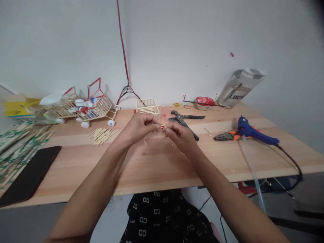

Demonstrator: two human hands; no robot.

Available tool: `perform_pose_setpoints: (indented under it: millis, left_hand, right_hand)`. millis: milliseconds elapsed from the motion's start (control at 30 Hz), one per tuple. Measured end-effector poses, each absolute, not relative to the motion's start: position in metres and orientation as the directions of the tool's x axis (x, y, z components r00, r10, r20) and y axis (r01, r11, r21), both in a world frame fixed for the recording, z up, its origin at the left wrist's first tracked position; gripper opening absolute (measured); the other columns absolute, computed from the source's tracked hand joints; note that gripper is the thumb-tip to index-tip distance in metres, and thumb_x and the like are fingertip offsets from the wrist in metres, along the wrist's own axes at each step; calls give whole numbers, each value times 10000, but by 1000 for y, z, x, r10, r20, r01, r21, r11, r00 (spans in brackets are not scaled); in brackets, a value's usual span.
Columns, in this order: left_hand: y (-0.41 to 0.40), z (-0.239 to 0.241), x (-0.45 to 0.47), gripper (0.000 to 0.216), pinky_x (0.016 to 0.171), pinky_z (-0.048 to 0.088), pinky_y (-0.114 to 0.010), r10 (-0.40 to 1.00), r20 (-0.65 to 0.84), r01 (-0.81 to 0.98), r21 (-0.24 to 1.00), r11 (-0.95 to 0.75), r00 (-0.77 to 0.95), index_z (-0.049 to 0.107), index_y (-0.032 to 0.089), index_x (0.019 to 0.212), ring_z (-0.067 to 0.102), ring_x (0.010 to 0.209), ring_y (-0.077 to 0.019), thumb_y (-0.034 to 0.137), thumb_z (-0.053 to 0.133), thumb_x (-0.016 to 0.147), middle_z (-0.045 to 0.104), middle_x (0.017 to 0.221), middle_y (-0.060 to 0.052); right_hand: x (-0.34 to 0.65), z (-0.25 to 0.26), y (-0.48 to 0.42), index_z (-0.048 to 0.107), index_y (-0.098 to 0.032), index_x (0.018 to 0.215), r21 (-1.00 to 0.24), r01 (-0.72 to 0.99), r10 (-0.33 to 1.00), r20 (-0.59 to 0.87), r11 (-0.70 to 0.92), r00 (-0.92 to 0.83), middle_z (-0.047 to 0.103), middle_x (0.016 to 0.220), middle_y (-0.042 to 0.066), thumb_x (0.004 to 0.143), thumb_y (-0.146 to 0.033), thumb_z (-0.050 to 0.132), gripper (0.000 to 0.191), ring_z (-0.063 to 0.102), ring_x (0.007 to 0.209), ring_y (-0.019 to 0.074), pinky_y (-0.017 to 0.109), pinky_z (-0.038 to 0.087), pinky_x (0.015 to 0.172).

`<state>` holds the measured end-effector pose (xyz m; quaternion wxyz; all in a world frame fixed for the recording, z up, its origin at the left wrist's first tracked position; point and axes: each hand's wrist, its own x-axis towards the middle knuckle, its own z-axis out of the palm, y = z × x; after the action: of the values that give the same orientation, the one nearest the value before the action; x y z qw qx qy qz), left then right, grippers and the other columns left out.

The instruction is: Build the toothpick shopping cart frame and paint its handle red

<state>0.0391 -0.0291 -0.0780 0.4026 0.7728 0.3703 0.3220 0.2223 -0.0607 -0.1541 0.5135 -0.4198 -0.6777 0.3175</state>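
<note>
Over the middle of the table, my left hand (141, 127) and my right hand (181, 135) meet at their fingertips. Both are closed in a pinch on a short wooden stick (162, 126), pale with some red on it; most of it is hidden by the fingers. Just beyond my left hand stands a small basket made of sticks (147, 107). Black-handled pliers (182, 118) lie open behind my right hand. To the left of my left hand is a loose pile of short cut sticks (101, 135).
Stick-built toy carts (95, 108) with white wheels stand at back left. Packaged sticks (20, 145) and a black phone (31, 173) lie left. A tub of red paint (205, 102) with a brush sits behind. At right, a blue glue gun (258, 131) rests over orange-handled pliers (226, 136).
</note>
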Motion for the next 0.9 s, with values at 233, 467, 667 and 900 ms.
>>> perform_pose_setpoints:
  millis: [233,467,667,900]
  left_hand:
    - [-28,-79,39,80,624,473,-217,831,196,315,861,-401,521,712,118,737,608,638,-103,166,649,741,705,711,-32]
    - [-29,-78,39,77,597,461,-205,829,207,321,852,-414,519,713,116,747,591,617,-93,150,644,743,699,696,-25]
    - [-30,-77,40,81,578,445,-195,833,200,316,859,-402,517,714,111,746,585,609,-90,138,637,746,692,678,-21]
    - [-29,-78,39,69,586,451,-195,825,205,299,864,-405,526,710,114,727,593,619,-93,144,649,737,699,686,-24]
  right_hand:
    - [222,-154,-61,636,-184,877,-864,235,896,428,444,-117,615,754,12,908,-328,529,183,553,722,135,267,415,686]
    - [222,-152,-62,630,-190,876,-862,249,897,426,442,-118,620,750,11,907,-337,525,184,559,727,137,264,420,683]
    - [222,-153,-61,625,-186,854,-861,247,896,430,444,-114,616,747,11,905,-325,527,177,552,722,137,270,416,690]
    - [222,-154,-61,627,-187,853,-855,248,891,439,455,-118,614,755,13,906,-308,528,165,547,728,137,266,414,690]
